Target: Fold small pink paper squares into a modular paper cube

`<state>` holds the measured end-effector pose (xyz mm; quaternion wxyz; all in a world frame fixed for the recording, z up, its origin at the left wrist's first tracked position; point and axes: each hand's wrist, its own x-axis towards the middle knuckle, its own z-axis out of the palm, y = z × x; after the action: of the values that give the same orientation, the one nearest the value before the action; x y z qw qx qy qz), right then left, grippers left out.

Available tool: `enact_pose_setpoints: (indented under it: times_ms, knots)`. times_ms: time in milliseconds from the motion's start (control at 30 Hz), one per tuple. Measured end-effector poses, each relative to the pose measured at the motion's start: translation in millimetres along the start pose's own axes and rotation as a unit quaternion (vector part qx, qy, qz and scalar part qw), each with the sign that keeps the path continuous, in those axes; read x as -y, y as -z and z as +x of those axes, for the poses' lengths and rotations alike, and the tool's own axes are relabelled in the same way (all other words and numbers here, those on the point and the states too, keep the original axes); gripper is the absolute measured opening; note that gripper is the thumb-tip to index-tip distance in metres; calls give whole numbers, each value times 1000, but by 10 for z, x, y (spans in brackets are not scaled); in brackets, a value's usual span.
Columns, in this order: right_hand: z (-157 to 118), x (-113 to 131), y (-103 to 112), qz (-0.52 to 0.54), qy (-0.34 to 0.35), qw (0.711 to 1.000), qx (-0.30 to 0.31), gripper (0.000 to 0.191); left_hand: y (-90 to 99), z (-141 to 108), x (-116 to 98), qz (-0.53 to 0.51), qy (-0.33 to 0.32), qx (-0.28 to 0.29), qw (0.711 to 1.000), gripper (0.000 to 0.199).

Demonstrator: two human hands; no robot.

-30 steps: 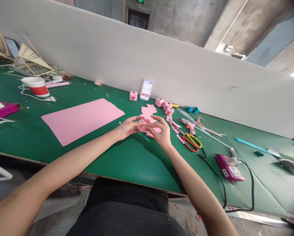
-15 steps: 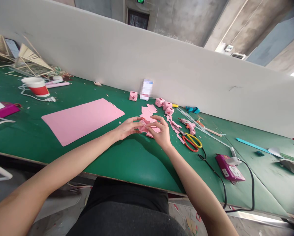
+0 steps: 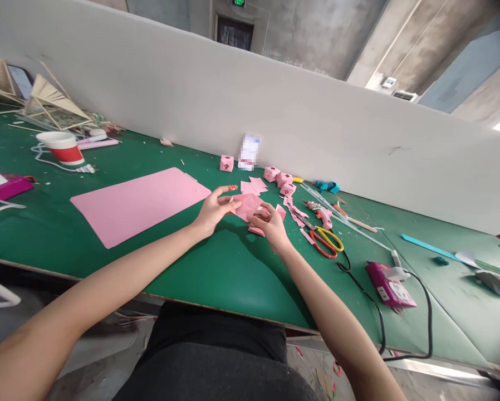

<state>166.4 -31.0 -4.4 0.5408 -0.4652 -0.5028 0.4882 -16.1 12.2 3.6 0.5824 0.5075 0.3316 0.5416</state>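
Observation:
Between my two hands is a creased piece of pink paper [image 3: 246,206], held just above the green table. My left hand [image 3: 212,213] pinches its left edge between thumb and fingers. On the opposite side, my right hand [image 3: 271,225] grips the lower right edge, its fingers bent. Behind the held paper lie loose pink paper squares [image 3: 254,185]. A folded pink piece [image 3: 256,230] rests under my right hand, partly hidden. Folded pink paper cubes with diamond-shaped openings, such as this cube [image 3: 226,163], stand near the partition.
A large pink sheet [image 3: 141,206] lies on the left, with a paper cup [image 3: 62,148] beyond it. To the right are scissors [image 3: 326,243], a glue gun [image 3: 324,214], clear sticks and a purple power box [image 3: 392,285] with a black cable. A phone [image 3: 249,152] leans against the partition [image 3: 337,122].
The pink paper has been opened out and shows a wider creased face. My left hand has shifted slightly left, its index finger lifted; my right hand has moved slightly down.

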Motion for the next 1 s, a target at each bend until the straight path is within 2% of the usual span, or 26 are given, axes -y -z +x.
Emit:
enact_pose_setpoints:
  times_ms: [133,300,433,567,700,833,900,1000]
  knots:
    - [31,13,21,-12,35,997,-61,49,-2,-29,49,139,-81,1,987,53]
    - [38,14,37,-66,91,988,-106,43,-26,-91,99,235,-107,51,965,53]
    - [26,-7,18,-79,95,987,-105,45,-46,-129,96,223,-89,48,970,53]
    - [29,-46,-10,-30,34,997,-69,54,-39,-117,73,154,-59,37,986,52]
    - [37,-70,-14,35,-5,997,-68,48,-37,-110,52,138,-40,40,989,49]
    - [38,-60,0,41,-23,995,-90,51,-59,-132,39,203,-106,36,973,41]
    - [37,-55,3,20,-12,995,-95,50,-75,-140,28,217,-141,15,966,38]
    - [40,-65,0,-7,16,996,-92,47,-89,-133,9,202,-158,-17,966,39]
